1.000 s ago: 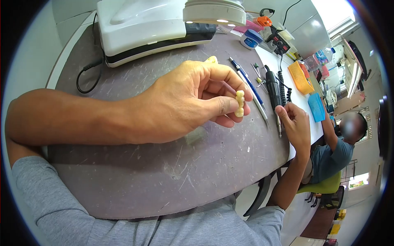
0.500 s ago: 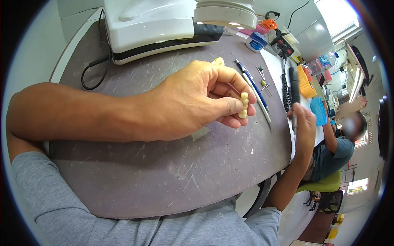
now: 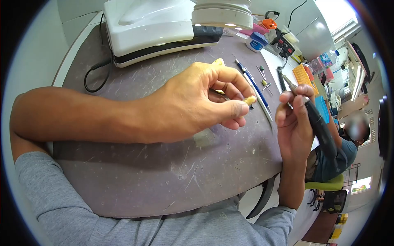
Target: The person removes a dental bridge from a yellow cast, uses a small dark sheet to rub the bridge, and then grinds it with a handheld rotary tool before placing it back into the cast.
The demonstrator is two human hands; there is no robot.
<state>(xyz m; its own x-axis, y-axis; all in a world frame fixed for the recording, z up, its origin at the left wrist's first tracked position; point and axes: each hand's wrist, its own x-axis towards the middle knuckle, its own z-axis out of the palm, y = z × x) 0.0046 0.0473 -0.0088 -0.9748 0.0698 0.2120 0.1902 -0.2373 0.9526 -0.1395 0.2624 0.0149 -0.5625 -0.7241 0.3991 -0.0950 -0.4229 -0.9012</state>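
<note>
The left hand [image 3: 193,104] pinches a small cream piece [image 3: 249,99]; the right hand [image 3: 292,123] grips a black handpiece [image 3: 320,125].

The bench [image 3: 164,172] has a rounded, purplish-grey top, scored all over with pale scratches and scuffs. At its far edge sits a white machine on a black base [image 3: 147,28], with a black cable [image 3: 93,78] looping from it across the top. Further right a small blue-lidded jar [image 3: 256,41] stands near the far rim. Two slim blue-and-white instruments [image 3: 257,91] lie side by side, and just beside them lie a few short burs [image 3: 264,81] with coloured tips. A small greyish block [image 3: 204,138] rests near the middle. The forearm of the left hand [image 3: 193,102] lies across the near part of the top.
</note>
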